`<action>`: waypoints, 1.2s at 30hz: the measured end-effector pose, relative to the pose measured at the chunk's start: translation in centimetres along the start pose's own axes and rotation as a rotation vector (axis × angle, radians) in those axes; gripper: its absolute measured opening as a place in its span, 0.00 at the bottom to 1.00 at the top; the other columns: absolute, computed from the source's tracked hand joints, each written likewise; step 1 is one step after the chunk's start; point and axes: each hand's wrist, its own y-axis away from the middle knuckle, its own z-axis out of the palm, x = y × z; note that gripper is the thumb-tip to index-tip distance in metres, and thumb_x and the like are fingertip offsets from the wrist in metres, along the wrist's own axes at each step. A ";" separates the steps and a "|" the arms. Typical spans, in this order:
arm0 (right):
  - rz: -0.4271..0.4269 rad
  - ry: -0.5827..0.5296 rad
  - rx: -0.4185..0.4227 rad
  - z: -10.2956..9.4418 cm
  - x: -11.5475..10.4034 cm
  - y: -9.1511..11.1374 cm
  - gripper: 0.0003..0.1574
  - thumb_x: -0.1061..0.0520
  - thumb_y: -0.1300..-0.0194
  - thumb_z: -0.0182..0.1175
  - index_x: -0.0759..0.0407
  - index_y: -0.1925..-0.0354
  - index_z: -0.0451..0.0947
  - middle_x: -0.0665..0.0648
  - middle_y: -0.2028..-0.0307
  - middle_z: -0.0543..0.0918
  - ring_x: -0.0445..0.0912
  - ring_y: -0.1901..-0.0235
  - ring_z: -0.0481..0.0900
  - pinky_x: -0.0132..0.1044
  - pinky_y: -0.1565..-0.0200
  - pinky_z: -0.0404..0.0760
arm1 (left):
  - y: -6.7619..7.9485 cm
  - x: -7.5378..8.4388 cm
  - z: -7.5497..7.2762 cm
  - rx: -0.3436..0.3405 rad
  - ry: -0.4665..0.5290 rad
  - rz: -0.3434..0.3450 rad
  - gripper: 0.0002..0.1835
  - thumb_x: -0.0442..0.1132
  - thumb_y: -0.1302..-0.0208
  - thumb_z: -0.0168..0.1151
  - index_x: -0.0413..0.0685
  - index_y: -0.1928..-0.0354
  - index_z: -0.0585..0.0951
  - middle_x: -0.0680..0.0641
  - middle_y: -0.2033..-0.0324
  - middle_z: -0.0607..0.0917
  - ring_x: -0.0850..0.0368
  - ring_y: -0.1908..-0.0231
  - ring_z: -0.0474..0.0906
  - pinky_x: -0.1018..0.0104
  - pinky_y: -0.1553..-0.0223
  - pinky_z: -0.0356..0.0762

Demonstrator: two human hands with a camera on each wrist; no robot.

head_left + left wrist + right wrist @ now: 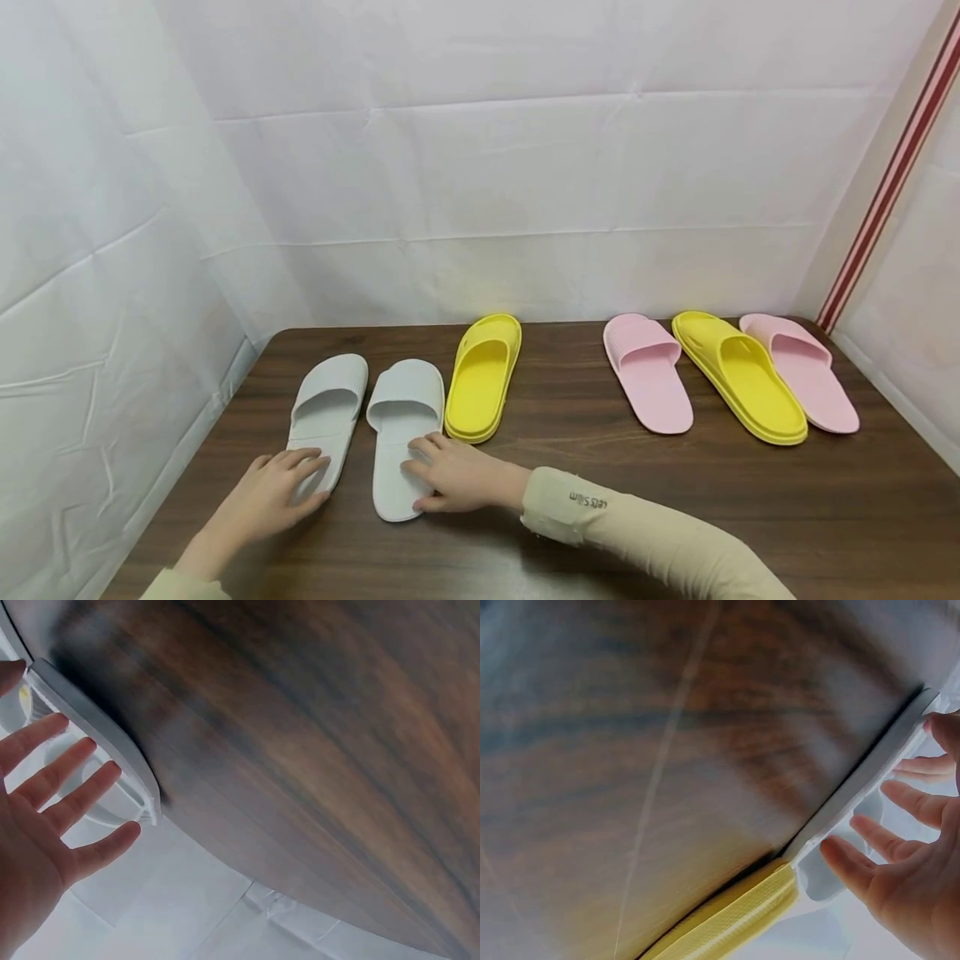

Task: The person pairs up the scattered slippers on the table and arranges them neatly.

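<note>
Two white slide slippers lie side by side on the left of the table, toes toward the back. My left hand (266, 496) is at the heel end of the left white slipper (332, 398), its fingers spread over the footbed edge; the left wrist view shows them fairly straight. At the right edge of the other white slipper (408, 387) is my right hand (457, 473), fingers loosely bent over the footbed and thumb near the heel. In the right wrist view its fingers (851, 862) are spread beside the slipper's rim.
A yellow slipper (482, 387) lies just right of the white pair. Farther right, a second yellow slipper (750, 383) lies between two pink ones, a left pink slipper (656, 392) and a right pink slipper (813, 379). White cloth (510, 183) hangs behind the brown table (570, 367).
</note>
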 end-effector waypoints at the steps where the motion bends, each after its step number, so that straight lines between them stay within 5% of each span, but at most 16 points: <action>1: -0.003 0.002 -0.003 0.0 0.0 0.0 0.31 0.36 0.38 0.46 0.52 0.43 0.67 0.56 0.45 0.68 0.47 0.48 0.68 0.35 0.46 0.69 | 0.1 0.0 -0.1 -0.006 -0.002 0.001 0.21 0.49 0.52 0.65 0.48 0.55 0.80 0.45 0.56 0.81 0.48 0.56 0.77 0.47 0.60 0.71; 16: -0.043 0.080 -0.023 -0.2 -0.3 -0.5 0.32 0.30 0.41 0.45 0.43 0.44 0.68 0.54 0.53 0.71 0.44 0.62 0.68 0.30 0.60 0.69 | -0.3 -0.2 -1.2 -0.182 0.026 0.001 0.26 0.49 0.54 0.66 0.48 0.51 0.78 0.42 0.52 0.79 0.43 0.54 0.76 0.43 0.60 0.71; 36: -0.057 0.115 -0.079 -0.4 -0.3 -1.3 0.29 0.32 0.41 0.47 0.36 0.43 0.65 0.53 0.58 0.72 0.42 0.68 0.64 0.28 0.68 0.62 | -0.3 -0.7 -0.6 -0.121 -0.016 0.054 0.25 0.50 0.52 0.64 0.50 0.51 0.78 0.45 0.52 0.78 0.48 0.54 0.76 0.48 0.59 0.72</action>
